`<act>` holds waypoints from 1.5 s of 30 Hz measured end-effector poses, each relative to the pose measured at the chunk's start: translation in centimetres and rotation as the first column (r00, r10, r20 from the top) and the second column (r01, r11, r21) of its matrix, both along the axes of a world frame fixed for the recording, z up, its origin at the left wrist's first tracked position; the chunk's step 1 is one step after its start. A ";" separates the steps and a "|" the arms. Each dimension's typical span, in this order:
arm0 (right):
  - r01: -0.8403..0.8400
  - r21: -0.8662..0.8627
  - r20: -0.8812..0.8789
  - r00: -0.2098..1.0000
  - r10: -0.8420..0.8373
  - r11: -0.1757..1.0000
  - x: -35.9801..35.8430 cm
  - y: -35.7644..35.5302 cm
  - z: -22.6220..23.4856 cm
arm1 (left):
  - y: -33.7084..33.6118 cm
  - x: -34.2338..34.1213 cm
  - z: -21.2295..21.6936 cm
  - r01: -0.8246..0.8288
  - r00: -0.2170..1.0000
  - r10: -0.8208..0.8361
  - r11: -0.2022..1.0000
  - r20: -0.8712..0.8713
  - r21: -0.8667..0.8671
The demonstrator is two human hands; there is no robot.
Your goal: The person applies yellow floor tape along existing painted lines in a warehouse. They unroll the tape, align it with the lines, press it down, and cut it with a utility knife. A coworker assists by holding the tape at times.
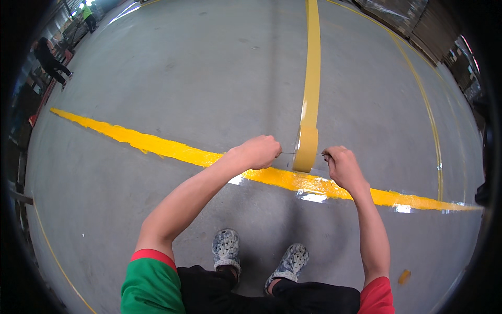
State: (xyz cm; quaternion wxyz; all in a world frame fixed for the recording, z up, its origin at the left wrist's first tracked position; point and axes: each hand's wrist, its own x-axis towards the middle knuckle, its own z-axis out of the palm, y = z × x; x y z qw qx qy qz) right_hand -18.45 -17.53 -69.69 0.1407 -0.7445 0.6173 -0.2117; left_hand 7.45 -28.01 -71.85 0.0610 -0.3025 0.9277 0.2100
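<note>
My left hand is closed in a fist round one end of a thin wire-like rod. The other end sits in the pinched fingers of my right hand. Between my hands is what looks like a roll of wide yellow tape, seen edge-on. The rod enters it from both sides, though its middle is hidden. From there a long yellow tape strip stretches away along the floor. Just on the near side of the roll, a brighter yellow painted line crosses, looking glossy and wet in places.
Shiny clear patches edge the painted line. My speckled clogs stand on the grey floor behind it. A small orange-yellow scrap lies at lower right. Two people stand far left; wrapped stacked goods line the far right.
</note>
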 end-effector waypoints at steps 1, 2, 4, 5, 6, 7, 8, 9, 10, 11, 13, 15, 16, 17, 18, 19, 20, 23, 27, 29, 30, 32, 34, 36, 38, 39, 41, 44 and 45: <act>-0.005 0.000 0.000 1.000 0.005 1.000 0.1 0.2 -0.1 | 0.1 0.0 0.0 -0.002 1.000 0.002 1.000 -0.016 -0.001; -0.016 -0.003 -0.005 1.000 0.016 1.000 0.1 0.4 -0.2 | 0.3 0.0 0.0 -0.013 1.000 0.013 1.000 -0.028 -0.005; -0.017 0.003 -0.011 1.000 0.017 1.000 0.3 0.6 -0.3 | 0.7 0.1 0.1 0.025 0.999 -0.024 0.999 0.033 -0.032; -0.009 0.012 -0.013 1.000 0.009 1.000 0.4 0.7 -0.4 | 0.8 0.1 0.2 0.049 0.997 -0.046 0.998 0.069 -0.038; 0.013 0.040 -0.031 0.999 -0.011 0.999 0.5 0.8 -0.4 | 0.9 0.1 0.3 0.031 0.998 -0.030 0.999 0.057 -0.027; -0.005 0.036 0.000 1.000 0.005 0.999 0.6 0.8 -0.4 | 0.8 0.2 0.5 0.023 0.998 -0.022 1.000 0.051 -0.007; -0.008 0.052 0.013 1.000 0.008 0.999 0.6 0.7 -0.3 | 0.7 0.2 0.6 0.015 0.999 -0.016 1.000 0.046 0.015; -0.009 0.082 0.015 1.000 0.007 0.997 0.7 0.6 -0.1 | 0.6 0.3 0.8 0.008 1.000 -0.008 1.000 0.018 0.015; -0.011 0.059 0.031 0.999 0.009 0.998 0.8 0.4 0.0 | 0.5 0.4 1.0 -0.001 1.000 0.001 1.000 -0.012 0.011; -0.010 0.048 0.037 0.999 0.008 0.999 0.8 0.3 0.2 | 0.3 0.6 1.1 -0.019 0.999 0.019 1.000 -0.030 0.006; -0.011 0.064 0.031 0.999 0.009 0.998 1.1 0.1 0.5 | 0.2 0.7 1.2 -0.005 1.000 0.005 1.000 0.020 -0.002; 0.008 0.121 -0.008 1.000 -0.007 0.993 1.5 0.1 0.7 | 0.3 0.9 1.1 0.000 0.999 0.000 1.000 0.052 -0.006; -0.015 0.113 0.016 1.000 0.013 0.993 1.7 0.2 0.7 | 0.4 0.9 1.0 0.003 0.999 -0.002 1.000 0.053 -0.009; -0.021 0.104 0.027 0.999 0.019 0.994 1.9 0.3 0.6 | 0.5 1.0 0.9 0.018 0.998 -0.018 1.000 0.066 -0.002; -0.029 0.105 0.021 0.999 0.027 0.994 2.0 0.3 0.5 | 0.5 1.1 0.8 0.005 0.998 -0.003 1.000 0.062 -0.027; -0.043 0.116 0.004 0.999 0.043 0.992 2.1 0.4 0.4 | 0.5 1.1 0.8 0.006 0.997 -0.003 0.999 0.071 -0.040; -0.059 0.135 -0.032 0.997 0.063 0.989 2.2 0.4 0.3 | 0.5 1.1 0.7 0.002 0.996 0.004 0.998 0.087 -0.069; -0.091 0.170 -0.154 0.981 0.118 0.981 2.0 0.3 0.0 | 0.6 1.2 0.6 0.011 0.995 -0.012 1.000 0.097 0.019; -0.124 0.182 -0.176 0.972 0.157 0.975 2.1 -0.3 -0.2 | 0.6 1.1 0.8 0.013 0.999 -0.014 1.000 0.040 0.022; -0.134 0.220 -0.048 0.988 0.148 0.966 2.4 -0.7 -0.4 | 0.7 1.1 0.7 0.014 0.999 -0.014 1.000 0.047 0.005; -0.105 0.260 -0.031 0.993 0.117 0.960 2.7 -0.9 -0.6 | 0.7 1.1 0.6 0.007 0.999 -0.008 1.000 0.046 0.025; -0.111 0.340 0.167 0.984 0.056 0.934 3.5 -1.1 -1.3 | 0.8 1.1 0.4 -0.025 0.997 0.021 0.998 0.069 0.053; -0.056 0.401 0.237 0.970 -0.044 0.914 4.2 -1.0 -2.3 | 0.8 1.1 0.1 0.011 0.999 -0.014 0.998 0.040 0.061; 0.049 0.415 0.207 0.967 -0.146 0.909 4.8 -0.8 -3.5 | 0.7 1.3 -0.2 0.007 1.000 -0.005 0.992 -0.011 0.125; 0.048 0.407 0.270 0.948 -0.171 0.912 5.2 -0.4 -4.6 | 0.5 1.4 -0.5 -0.010 0.994 0.038 0.964 -0.098 0.265; 0.076 0.425 0.262 0.943 -0.203 0.902 5.2 -0.3 -5.1 | 0.2 1.4 -0.6 -0.088 0.983 0.138 0.929 -0.117 0.359; 0.061 0.374 0.328 0.925 -0.193 0.926 5.1 -0.2 -5.7 | -0.1 1.2 -1.1 -0.217 0.932 0.339 0.805 -0.127 0.552; 0.066 0.368 0.313 0.930 -0.191 0.928 4.8 -0.4 -5.9 | -0.4 -0.6 -2.4 -0.368 0.650 0.749 0.460 -0.131 0.808; 0.062 0.402 0.262 0.948 -0.180 0.913 4.7 -0.5 -6.0 | -0.6 -1.3 -2.9 -0.358 0.664 0.739 0.445 -0.111 0.821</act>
